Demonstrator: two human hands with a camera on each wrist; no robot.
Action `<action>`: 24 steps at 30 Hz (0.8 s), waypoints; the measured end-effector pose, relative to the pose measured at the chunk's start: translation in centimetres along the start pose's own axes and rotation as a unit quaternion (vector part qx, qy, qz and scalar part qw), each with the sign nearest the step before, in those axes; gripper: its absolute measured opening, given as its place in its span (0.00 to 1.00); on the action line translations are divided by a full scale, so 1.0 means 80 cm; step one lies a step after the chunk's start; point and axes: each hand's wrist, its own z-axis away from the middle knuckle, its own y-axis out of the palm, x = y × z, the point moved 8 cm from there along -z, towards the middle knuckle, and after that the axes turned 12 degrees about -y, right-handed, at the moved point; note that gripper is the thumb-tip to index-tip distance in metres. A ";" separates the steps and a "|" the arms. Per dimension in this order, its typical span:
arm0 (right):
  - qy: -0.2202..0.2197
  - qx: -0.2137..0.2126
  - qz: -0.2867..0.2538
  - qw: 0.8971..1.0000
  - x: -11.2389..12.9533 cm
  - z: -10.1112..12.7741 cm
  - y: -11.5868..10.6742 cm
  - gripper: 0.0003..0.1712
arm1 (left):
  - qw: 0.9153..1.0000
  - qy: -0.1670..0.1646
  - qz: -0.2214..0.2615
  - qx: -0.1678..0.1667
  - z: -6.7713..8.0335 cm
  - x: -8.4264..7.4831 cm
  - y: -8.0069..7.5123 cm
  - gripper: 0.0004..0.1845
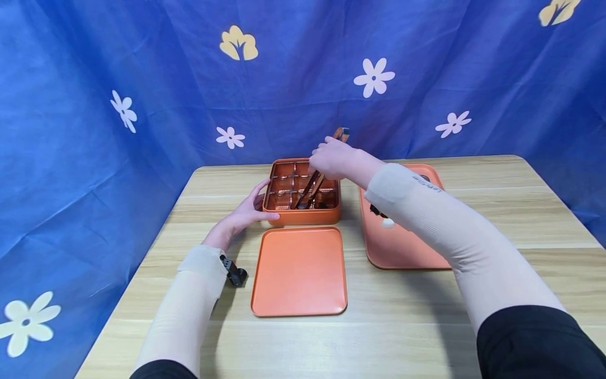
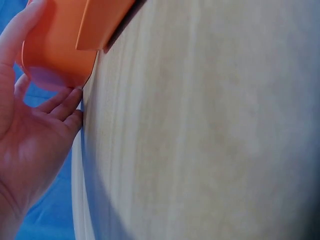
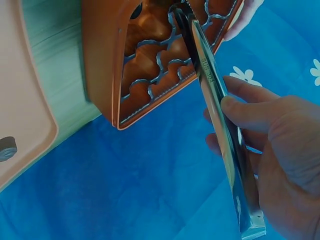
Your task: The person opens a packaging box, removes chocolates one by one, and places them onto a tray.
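Observation:
An orange box (image 1: 305, 217) with a divided insert of several compartments stands at the table's back. My right hand (image 1: 333, 158) grips metal tongs (image 3: 212, 95) between thumb and fingers, above the box. The tong tips reach down into a front compartment; whether they hold anything I cannot tell. A dark piece (image 1: 323, 205) lies in the front right compartment. My left hand (image 1: 246, 210) rests against the box's front left corner, thumb along the front wall, other fingers at the left side. In the left wrist view its fingertips touch the box wall low down.
A flat orange square lid or tray (image 1: 299, 271) lies in front of the box. To the right is a larger pinkish-orange tray (image 1: 402, 247), partly under my right forearm, bearing a small round brown piece (image 3: 7, 149). A blue flowered curtain (image 1: 293, 79) hangs behind the table.

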 end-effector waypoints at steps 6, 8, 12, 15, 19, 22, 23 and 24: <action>-0.001 -0.026 -0.008 1.000 -0.006 0.015 -0.005 0.27 | 1.000 0.003 -0.015 -0.004 -0.001 0.003 -0.001 0.55; -0.002 -0.038 -0.008 0.999 -0.008 0.023 -0.012 0.28 | 1.000 0.004 -0.016 -0.004 0.000 0.003 -0.001 0.56; -0.003 -0.063 -0.002 0.998 -0.013 0.042 -0.026 0.28 | 1.000 0.003 -0.012 -0.002 0.002 0.001 -0.001 0.56; 0.004 -0.075 0.006 0.997 -0.018 0.060 -0.034 0.27 | 1.000 0.002 -0.008 0.000 0.002 0.001 0.000 0.56; 0.015 -0.100 0.007 0.995 -0.026 0.093 -0.038 0.25 | 1.000 -0.001 -0.012 -0.004 0.003 0.000 0.000 0.56; 0.021 -0.129 0.005 0.991 -0.033 0.124 -0.035 0.23 | 1.000 -0.002 -0.017 -0.006 0.003 0.000 0.000 0.56; 0.023 -0.138 0.006 0.990 -0.035 0.135 -0.032 0.22 | 1.000 -0.001 -0.017 -0.005 0.002 0.000 0.000 0.56; 0.025 -0.147 0.008 0.989 -0.037 0.145 -0.029 0.22 | 1.000 -0.001 -0.017 -0.004 0.002 0.000 0.000 0.56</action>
